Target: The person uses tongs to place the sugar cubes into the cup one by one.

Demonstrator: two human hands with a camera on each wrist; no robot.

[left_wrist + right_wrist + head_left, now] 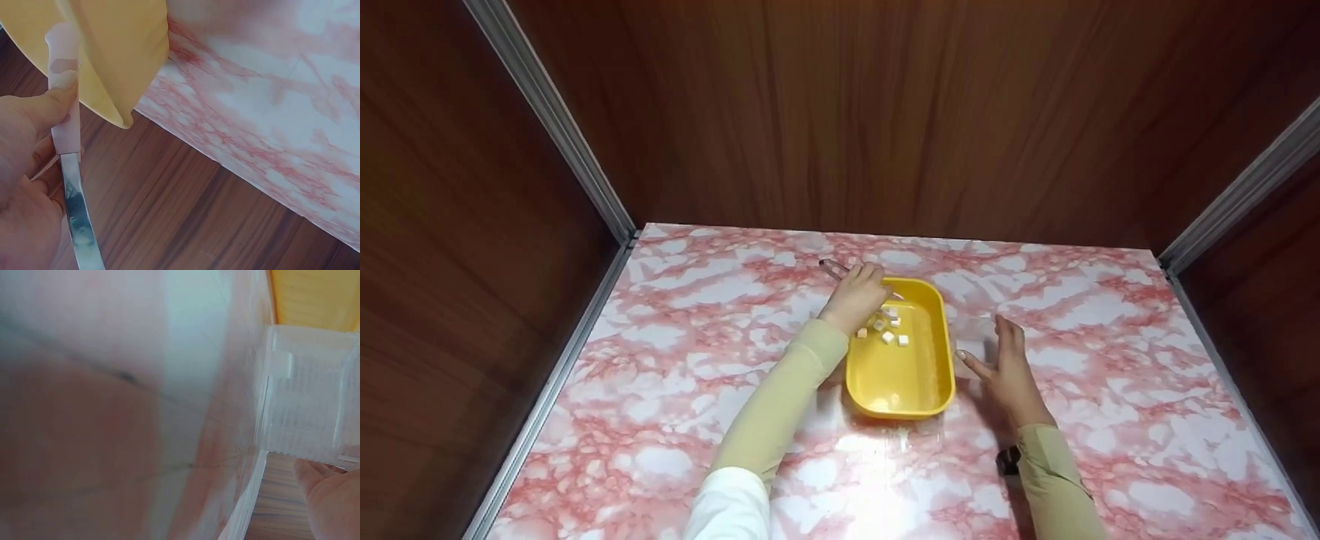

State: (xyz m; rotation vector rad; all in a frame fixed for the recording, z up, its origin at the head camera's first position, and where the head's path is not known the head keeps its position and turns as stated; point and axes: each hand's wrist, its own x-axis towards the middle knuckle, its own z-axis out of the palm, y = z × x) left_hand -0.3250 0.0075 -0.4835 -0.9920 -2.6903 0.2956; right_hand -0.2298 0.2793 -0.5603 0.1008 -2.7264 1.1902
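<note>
My left hand (856, 296) grips a pair of tongs over the far left side of a yellow tray (934, 375). In the left wrist view the thumb presses the tongs' pink grip (67, 132), and a metal arm (81, 225) runs down from it. Several small white cubes (903, 340) lie in the tray's far half; the hand partly hides that corner. To the right of the tray, my right hand (1011, 375) has its thumb and fingers spread beside a clear plastic container (306, 399). Its fingers appear to touch the container's side.
Red and white marbled tabletop (660, 390) surrounds the tray. A dark wood panel (840, 120) rises behind it, with metal rails (555, 105) at the corners. A small dark device (1009, 460) sits at the right wrist.
</note>
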